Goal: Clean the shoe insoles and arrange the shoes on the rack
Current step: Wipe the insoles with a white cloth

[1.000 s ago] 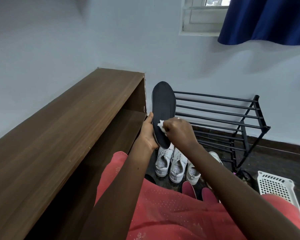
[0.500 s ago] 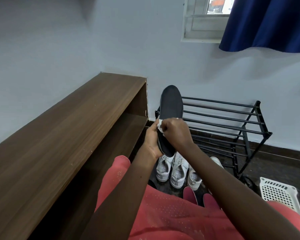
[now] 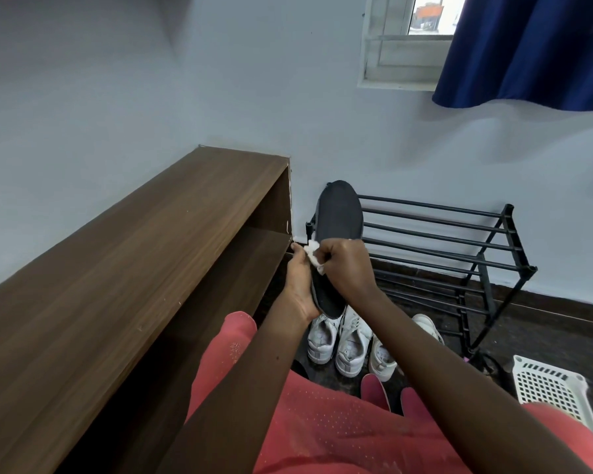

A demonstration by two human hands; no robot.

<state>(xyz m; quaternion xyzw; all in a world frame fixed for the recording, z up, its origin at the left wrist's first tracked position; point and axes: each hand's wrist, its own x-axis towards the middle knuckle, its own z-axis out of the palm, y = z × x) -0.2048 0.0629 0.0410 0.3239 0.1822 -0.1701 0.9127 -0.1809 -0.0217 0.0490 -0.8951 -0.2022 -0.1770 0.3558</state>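
Mid-frame, my left hand [image 3: 300, 285] clamps the dark grey shoe insole [image 3: 339, 213]; my right hand [image 3: 344, 268] pinches a crumpled white wipe [image 3: 311, 250]. Rubbing hard could buckle the insole loose.

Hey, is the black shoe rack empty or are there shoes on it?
Empty where visible: the rack shows only bare bars, and the white shoes stand on the floor before it.

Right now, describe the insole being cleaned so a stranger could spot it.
Look at the black metal shoe rack against the wall. In front of its left end, the left hand holds a dark insole upright while the right hand presses a white wipe to it. Unlike the white sneakers on the floor below, it is flat and dark grey.
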